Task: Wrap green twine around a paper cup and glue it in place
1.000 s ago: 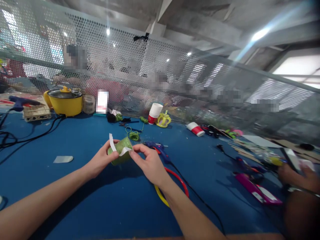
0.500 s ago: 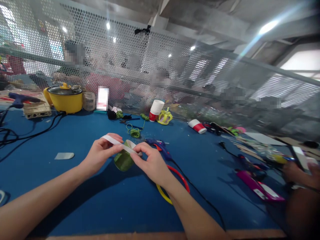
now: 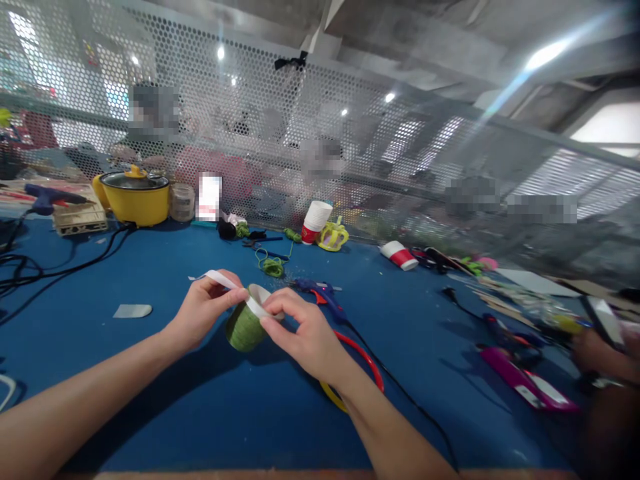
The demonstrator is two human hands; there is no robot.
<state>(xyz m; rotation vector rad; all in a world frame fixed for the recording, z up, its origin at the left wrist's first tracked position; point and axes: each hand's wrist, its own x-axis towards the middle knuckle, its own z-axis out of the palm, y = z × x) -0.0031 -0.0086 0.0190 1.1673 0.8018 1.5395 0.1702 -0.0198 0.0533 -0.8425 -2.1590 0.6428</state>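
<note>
While both hands grip it, left hand (image 3: 203, 310) pinching white strip (image 3: 220, 281), right hand (image 3: 300, 327) steadying green-wrapped cup (image 3: 243, 327), a slack pull could crease the strip.

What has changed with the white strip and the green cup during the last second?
The white paper strip, curled upward before, is now pulled out leftward by the left hand. The green-wrapped paper cup tilted lower. The right hand still pinches the rim; the blue table is unchanged.

white strip (image 3: 235, 288) now pulled flat across cup top | green cup (image 3: 244, 326) lower, tipped toward right hand (image 3: 300, 330)
</note>
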